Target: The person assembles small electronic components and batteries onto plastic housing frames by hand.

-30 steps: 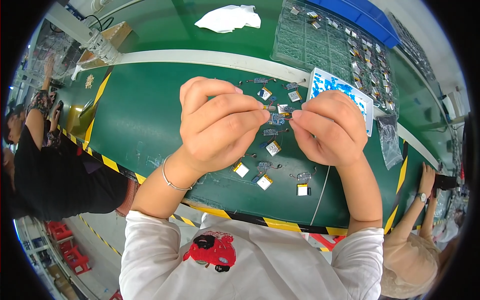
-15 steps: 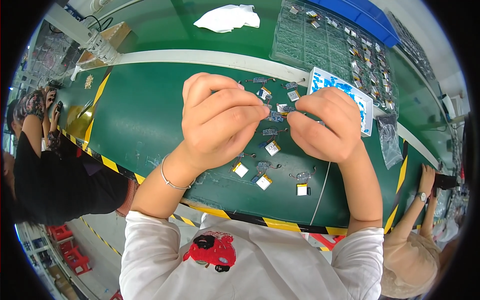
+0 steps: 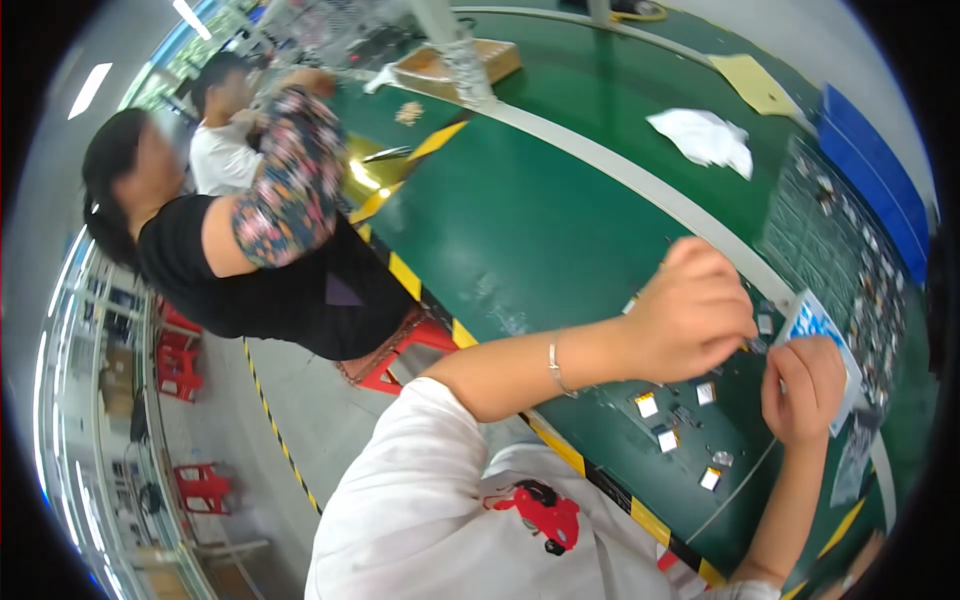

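Note:
Above the green bench (image 3: pixel 520 210), my left hand (image 3: pixel 695 315) is closed with its fingertips pinched. My right hand (image 3: pixel 808 385) is curled shut close beside it, fingertips turned toward the left hand. Whatever they pinch is hidden by the fingers and blurred. Below them lie several small circuit boards (image 3: pixel 685 415) with wires and flat silver battery packs edged in yellow, such as one battery (image 3: pixel 646 404) and another battery (image 3: pixel 710 478). A white box (image 3: pixel 852 378) of small blue pieces stands just behind my right hand.
A clear compartment tray (image 3: pixel 810 215) holding more boards lies at the far right by a blue bin (image 3: pixel 870 180). A clear plastic bag (image 3: pixel 853 462) rests near the white box. A white crumpled sheet (image 3: pixel 703 137) lies beyond the white rail (image 3: pixel 600 155). A co-worker (image 3: pixel 270 270) sits at left.
My view has swung left, so the bench and both hands appear farther right and the co-worker shows more fully. Both hands stay closed near each other above the boards.

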The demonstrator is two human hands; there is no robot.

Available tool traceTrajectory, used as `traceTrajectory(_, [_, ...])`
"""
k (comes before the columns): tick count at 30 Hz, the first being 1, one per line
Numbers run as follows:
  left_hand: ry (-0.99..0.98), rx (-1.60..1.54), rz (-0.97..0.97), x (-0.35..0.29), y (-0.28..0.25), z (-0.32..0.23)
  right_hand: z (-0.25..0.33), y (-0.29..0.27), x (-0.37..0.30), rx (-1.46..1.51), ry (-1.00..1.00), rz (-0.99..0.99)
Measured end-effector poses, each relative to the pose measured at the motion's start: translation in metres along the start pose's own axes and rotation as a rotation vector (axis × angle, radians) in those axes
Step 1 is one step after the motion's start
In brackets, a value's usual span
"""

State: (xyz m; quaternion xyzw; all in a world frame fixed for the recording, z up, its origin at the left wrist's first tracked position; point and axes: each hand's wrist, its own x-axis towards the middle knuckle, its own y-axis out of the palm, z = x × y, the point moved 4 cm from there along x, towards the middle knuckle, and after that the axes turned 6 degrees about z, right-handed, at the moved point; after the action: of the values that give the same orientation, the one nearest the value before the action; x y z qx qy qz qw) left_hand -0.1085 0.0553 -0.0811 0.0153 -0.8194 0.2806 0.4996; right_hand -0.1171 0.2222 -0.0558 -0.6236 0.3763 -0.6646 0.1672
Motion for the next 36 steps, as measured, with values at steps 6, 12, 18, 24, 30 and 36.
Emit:
traceTrajectory(6, [-0.020, -0.034, -0.024, 0.000, -0.008, 0.004, 0.004, 0.004, 0.005, 0.016, 0.010, 0.044])
traceTrajectory(12, [-0.045, -0.065, 0.005, -0.002, -0.006, 0.016, 0.001, 0.010, 0.007, -0.040, -0.023, 0.094])
traceTrajectory(18, [-0.061, -0.067, 0.022, -0.003, -0.003, 0.016, -0.002, 0.011, 0.007, 0.013, 0.150, 0.096])
traceTrajectory(24, [-0.056, -0.077, 0.033, -0.005, -0.001, 0.014, -0.006, 0.013, 0.004, 0.175, 0.285, 0.132])
traceTrajectory(30, [-0.062, -0.095, 0.047, -0.006, 0.000, 0.014, -0.005, 0.011, 0.006, 0.259, 0.343, 0.143])
traceTrajectory(36, [-0.019, -0.131, 0.072, -0.003, -0.001, 0.020, -0.007, 0.013, 0.006, 0.353, 0.431, 0.232])
